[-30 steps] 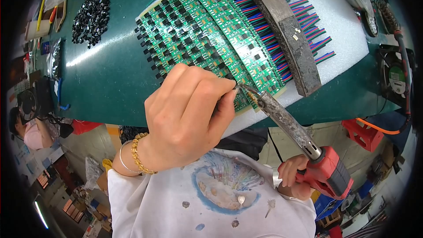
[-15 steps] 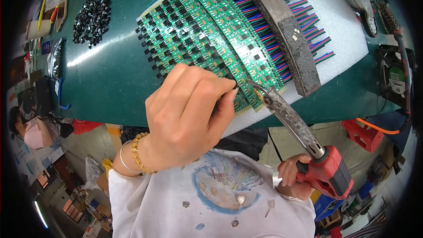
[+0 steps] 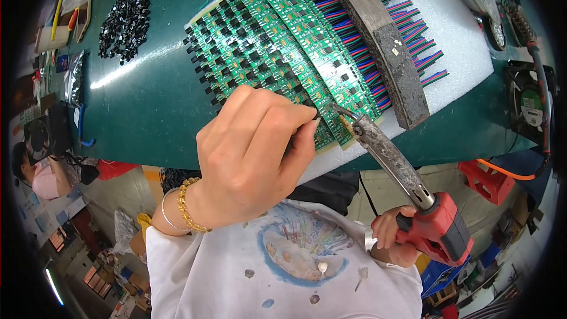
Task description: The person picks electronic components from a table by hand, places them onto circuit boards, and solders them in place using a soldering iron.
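My left hand [image 3: 251,153] is closed in a pinch over the near edge of a panel of green circuit boards [image 3: 313,41]. A small black component [image 3: 309,104] shows at its fingertips, mostly hidden by the fingers. Rows of similar black parts [image 3: 233,29] stand on the panel's left portion. My right hand [image 3: 391,237] is wrapped round the handle of a red soldering gun [image 3: 440,233]. The gun's metal barrel slants up to the left, and its bent tip [image 3: 338,109] is at the boards, just right of my left fingertips.
A heavy metal bar [image 3: 384,41] lies across red, blue, green and black wires [image 3: 425,56] beside the boards. White foam [image 3: 466,65] lies under them. Loose black components [image 3: 124,26] are heaped at left on the green table [image 3: 153,106]. A fan [image 3: 531,103] stands at right.
The soldering gun's barrel and tip have shifted very slightly. My left hand holds almost the same place, still pinching.
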A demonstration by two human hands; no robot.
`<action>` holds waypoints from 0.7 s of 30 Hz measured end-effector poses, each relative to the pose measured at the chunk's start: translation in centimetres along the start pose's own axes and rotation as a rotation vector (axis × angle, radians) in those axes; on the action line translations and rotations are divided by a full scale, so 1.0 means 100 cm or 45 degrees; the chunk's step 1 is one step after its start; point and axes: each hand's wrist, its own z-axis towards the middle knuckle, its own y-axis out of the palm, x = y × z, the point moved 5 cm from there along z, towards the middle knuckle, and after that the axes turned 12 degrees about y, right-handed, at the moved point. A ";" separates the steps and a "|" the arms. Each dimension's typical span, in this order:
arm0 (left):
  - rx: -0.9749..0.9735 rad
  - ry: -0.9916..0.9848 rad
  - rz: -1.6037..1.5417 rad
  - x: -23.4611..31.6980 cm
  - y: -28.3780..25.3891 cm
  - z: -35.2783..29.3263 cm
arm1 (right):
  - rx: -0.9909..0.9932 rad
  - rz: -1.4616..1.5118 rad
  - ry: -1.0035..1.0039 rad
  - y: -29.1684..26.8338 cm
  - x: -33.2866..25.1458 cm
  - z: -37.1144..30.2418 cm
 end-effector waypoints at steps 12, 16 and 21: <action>-0.020 -0.016 -0.022 0.001 -0.001 0.001 | -0.182 -0.100 -0.148 0.002 -0.007 0.009; -0.006 -0.020 -0.025 0.001 -0.002 0.001 | -0.075 0.041 -0.143 0.011 -0.012 0.014; 0.016 -0.013 -0.022 0.000 0.001 0.000 | -0.031 0.179 -0.219 0.009 -0.011 0.016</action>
